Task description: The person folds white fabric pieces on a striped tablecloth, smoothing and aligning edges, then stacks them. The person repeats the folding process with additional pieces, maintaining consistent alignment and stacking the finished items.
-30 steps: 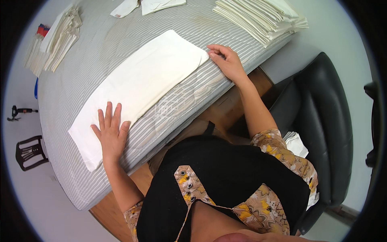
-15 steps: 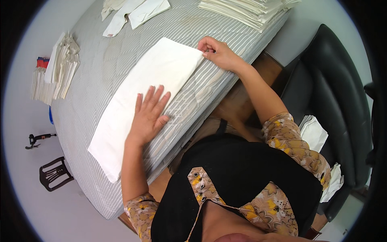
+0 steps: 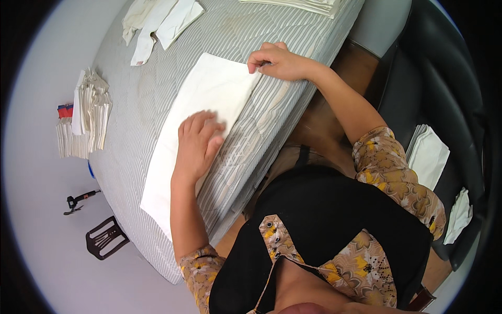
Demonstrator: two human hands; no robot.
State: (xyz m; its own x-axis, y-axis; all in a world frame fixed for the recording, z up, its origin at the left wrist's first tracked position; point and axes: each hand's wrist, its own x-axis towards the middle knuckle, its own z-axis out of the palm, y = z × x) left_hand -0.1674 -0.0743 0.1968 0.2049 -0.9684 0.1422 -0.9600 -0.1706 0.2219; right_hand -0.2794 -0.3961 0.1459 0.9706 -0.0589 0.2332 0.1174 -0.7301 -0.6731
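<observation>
A long folded white cloth (image 3: 222,86) lies flat on a striped mattress (image 3: 238,34), slanting from near my left forearm up to the right. Its upper right corner is pinched between the thumb and fingers of my right hand (image 3: 280,63). Over the middle of the cloth is my left hand (image 3: 197,144), palm down. Its fingers are apart and slightly bent, with the tips smeared by motion. Nothing shows in that hand. My left forearm covers part of the cloth's lower end.
Folded white cloths are stacked at the far edge (image 3: 308,6) and at the left (image 3: 93,118). Loose white pieces (image 3: 157,26) lie at the far left. On the right, a black sofa (image 3: 434,78) bears more white cloths (image 3: 429,157). A dark chair (image 3: 107,238) stands beyond the mattress.
My left hand's fingers have gone from flat on the cloth to bent and partly raised. My right hand still grips the corner. The whole view has shifted.
</observation>
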